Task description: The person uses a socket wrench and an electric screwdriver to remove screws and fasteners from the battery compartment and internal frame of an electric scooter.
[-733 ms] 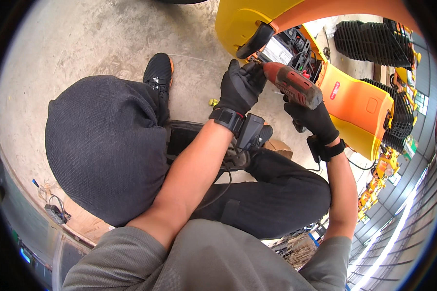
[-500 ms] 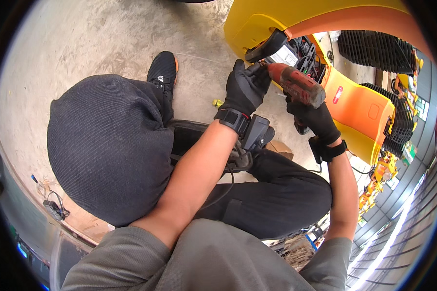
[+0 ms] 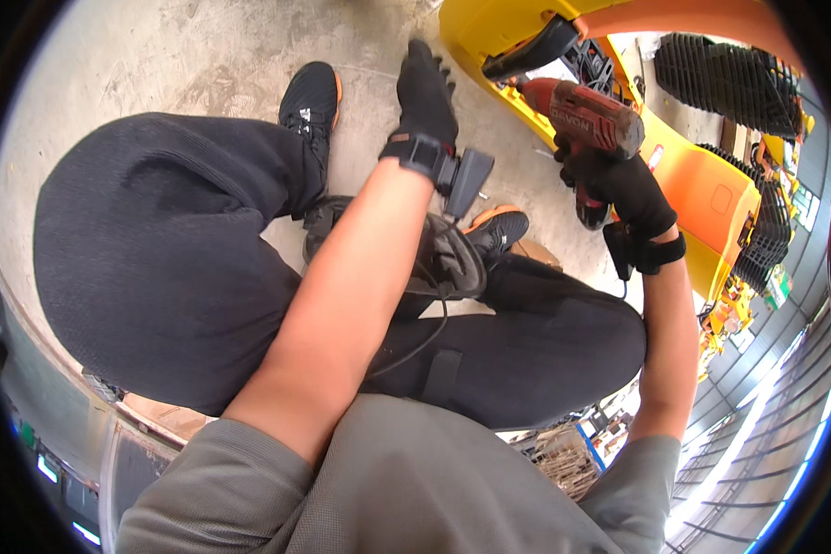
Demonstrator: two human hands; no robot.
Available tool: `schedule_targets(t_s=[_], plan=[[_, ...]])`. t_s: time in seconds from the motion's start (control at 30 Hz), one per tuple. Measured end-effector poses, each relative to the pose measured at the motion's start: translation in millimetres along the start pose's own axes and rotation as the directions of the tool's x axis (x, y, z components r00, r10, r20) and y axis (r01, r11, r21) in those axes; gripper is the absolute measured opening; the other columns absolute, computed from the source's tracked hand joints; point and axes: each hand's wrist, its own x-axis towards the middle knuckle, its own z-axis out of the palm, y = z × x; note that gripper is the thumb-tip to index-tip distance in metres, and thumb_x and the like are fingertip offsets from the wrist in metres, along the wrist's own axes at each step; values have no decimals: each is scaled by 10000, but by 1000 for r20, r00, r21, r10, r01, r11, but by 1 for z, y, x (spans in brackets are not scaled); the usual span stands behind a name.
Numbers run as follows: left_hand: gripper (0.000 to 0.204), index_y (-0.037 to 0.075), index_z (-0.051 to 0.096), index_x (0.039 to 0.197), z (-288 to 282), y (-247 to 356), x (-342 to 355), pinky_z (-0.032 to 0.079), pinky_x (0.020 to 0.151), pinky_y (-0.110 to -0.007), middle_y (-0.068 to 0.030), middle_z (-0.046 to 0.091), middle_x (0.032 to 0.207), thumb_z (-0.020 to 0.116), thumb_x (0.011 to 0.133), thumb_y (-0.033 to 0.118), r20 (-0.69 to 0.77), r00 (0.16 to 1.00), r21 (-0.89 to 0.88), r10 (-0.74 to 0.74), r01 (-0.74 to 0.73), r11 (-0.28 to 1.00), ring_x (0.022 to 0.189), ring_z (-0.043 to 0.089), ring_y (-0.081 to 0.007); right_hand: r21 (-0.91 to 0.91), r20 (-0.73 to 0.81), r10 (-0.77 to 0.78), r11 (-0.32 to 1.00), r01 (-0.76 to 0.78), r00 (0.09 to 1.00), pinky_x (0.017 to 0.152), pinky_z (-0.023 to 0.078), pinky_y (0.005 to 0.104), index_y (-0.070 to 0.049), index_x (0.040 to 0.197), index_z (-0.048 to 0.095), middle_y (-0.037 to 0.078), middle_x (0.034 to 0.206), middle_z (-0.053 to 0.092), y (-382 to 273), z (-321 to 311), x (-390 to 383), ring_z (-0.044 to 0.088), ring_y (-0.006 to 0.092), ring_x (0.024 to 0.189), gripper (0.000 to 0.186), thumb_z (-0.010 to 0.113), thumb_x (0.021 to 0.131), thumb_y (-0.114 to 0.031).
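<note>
My right hand (image 3: 623, 189), in a black glove, is wrapped round the grip of a red and black power driver (image 3: 584, 113). The driver's nose points left, close beneath a black handle-like part (image 3: 534, 52) on a yellow machine body (image 3: 468, 23). Black cables and parts show in the body's opening (image 3: 589, 63); the driver hides some of its edge. Well to the left of the driver, my gloved left hand (image 3: 426, 103) is held over the floor with its fingers stretched out. I see nothing in it.
An orange and yellow panel (image 3: 706, 194) extends to the right of the opening. Black ribbed tracks (image 3: 725, 83) lie beyond it. My shoes (image 3: 309, 102) stand on the concrete floor (image 3: 222, 65), and a black padded item (image 3: 457, 263) sits between my legs.
My left hand has drawn away from the driver's tip to the left, and its fingers have straightened. My right hand and the driver have shifted slightly right, away from the black handle-like part.
</note>
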Motion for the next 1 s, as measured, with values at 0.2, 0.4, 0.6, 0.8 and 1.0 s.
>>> schedule_targets(t_s=[0.2, 0.4, 0.6, 0.8, 1.0], plan=[[413, 124, 454, 1282, 26, 19, -3, 430, 901, -403, -94, 496, 1267, 495, 922, 322, 320, 929, 349, 183, -295, 890, 1167, 486, -233, -77, -40, 23, 997, -26, 999, 594, 458, 247, -16, 998, 592, 4, 806, 590, -11, 13, 0, 549, 90, 678, 241, 674, 792, -110], [522, 168, 463, 1304, 33, 28, -4, 351, 972, -463, -60, 459, 1307, 430, 942, 542, 156, 986, 165, -59, 32, 986, 1229, 403, -235, -61, -20, 6, 998, -7, 1000, 601, 457, 255, -23, 980, 589, 3, 784, 581, -15, 12, 0, 544, 97, 672, 225, 662, 793, -125], [500, 163, 444, 1317, 32, 29, -7, 392, 941, -476, -62, 426, 1315, 414, 960, 511, 151, 988, 183, -33, 5, 983, 1235, 399, -238, -32, -21, 71, 997, -72, 997, 600, 460, 260, -24, 980, 592, 11, 787, 589, -14, 10, 0, 550, 103, 670, 218, 660, 811, -143], [503, 170, 427, 1341, 35, 30, -8, 402, 930, -480, -70, 420, 1325, 401, 967, 505, 166, 986, 195, -33, 0, 981, 1249, 392, -246, -59, -8, 63, 996, -63, 998, 606, 467, 260, -20, 996, 599, 16, 794, 599, -11, 6, 3, 564, 106, 673, 235, 667, 814, -153], [499, 171, 420, 1353, 34, 37, -14, 404, 909, -471, -69, 425, 1335, 388, 972, 492, 209, 977, 217, -40, -6, 976, 1245, 395, -251, -9, -9, 75, 997, -75, 997, 621, 474, 257, -18, 1024, 605, 13, 800, 605, -4, 5, 4, 570, 105, 686, 272, 680, 794, -144]])
